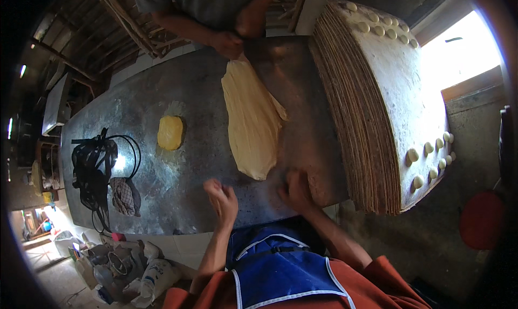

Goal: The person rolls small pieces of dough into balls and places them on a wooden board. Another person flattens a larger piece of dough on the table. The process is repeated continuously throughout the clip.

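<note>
A long, pale yellow sheet of dough [251,120] lies stretched across the dark metal table [205,93]. Its far end is gathered under the hands of a person [226,45] standing across from me. My left hand [220,199] is curled closed just left of the dough's near end, apart from it, with nothing visible in its fingers. On the other side of that end, my right hand [297,191] is low over the table and smeared by motion, so its fingers cannot be read. A yellow lump [170,132], smooth and rounded, sits to the left of the dough.
At the right rises a tall stack of thin boards [367,115], with several small dough balls [413,155] on top. Black straps [94,166] and a checkered cloth [123,196] lie at the table's left end. Several containers [118,263] stand below the near left edge.
</note>
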A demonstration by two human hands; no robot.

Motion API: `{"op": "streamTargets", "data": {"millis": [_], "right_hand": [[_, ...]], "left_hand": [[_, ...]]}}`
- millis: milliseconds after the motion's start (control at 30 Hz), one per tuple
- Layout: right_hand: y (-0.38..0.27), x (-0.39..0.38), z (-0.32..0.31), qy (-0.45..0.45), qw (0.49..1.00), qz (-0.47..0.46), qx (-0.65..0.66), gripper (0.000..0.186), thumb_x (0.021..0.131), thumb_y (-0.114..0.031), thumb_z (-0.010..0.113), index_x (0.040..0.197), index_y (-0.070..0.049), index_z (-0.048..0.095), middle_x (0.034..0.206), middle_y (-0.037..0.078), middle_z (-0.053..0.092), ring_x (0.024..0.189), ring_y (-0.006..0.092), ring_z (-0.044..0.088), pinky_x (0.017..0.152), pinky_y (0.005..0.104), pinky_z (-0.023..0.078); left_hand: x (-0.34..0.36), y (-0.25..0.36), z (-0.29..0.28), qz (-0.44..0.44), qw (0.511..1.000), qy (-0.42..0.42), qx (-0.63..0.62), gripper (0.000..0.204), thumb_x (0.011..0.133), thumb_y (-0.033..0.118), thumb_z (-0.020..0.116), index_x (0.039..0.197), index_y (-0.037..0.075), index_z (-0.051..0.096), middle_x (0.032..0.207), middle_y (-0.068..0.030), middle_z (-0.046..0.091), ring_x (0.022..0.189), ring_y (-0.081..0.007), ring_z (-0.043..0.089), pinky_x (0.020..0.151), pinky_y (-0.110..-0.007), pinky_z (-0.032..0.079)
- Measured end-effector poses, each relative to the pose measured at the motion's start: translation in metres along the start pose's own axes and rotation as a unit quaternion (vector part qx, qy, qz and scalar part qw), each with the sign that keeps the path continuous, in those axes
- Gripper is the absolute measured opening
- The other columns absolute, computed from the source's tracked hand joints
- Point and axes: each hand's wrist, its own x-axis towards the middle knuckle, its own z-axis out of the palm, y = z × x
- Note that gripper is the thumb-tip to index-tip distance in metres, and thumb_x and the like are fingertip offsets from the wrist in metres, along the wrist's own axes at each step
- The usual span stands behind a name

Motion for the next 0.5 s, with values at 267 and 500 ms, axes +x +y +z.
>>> {"op": "streamTargets", "data": {"millis": [267, 500], "right_hand": [[0.028, 0.038, -0.004, 0.115, 0.987, -0.016, -0.108, 0.033, 0.083, -0.017, 0.073, 0.104, 0.002, 0.055, 0.096, 0.023, 0.058, 0.086, 0.0437, 0.058, 0.078, 0.0542, 0.046], [0.067, -0.023, -0.04, -0.027, 0.996, -0.065, 0.048, 0.035, 0.083, -0.015, 0.072, 0.107, 0.002, 0.051, 0.098, 0.022, 0.055, 0.089, 0.0437, 0.054, 0.082, 0.0524, 0.045]], "left_hand": [[0.025, -0.029, -0.005, 0.005, 0.998, 0.002, 0.062, 0.028, 0.091, -0.005, 0.061, 0.107, -0.001, 0.038, 0.1, -0.0197, 0.046, 0.089, -0.0374, 0.053, 0.082, -0.047, 0.045], [-0.009, -0.045, -0.041, 0.109, 0.987, -0.037, 0.114, 0.026, 0.092, -0.004, 0.061, 0.104, -0.001, 0.037, 0.102, -0.0192, 0.045, 0.09, -0.0356, 0.052, 0.087, -0.046, 0.043]]}}
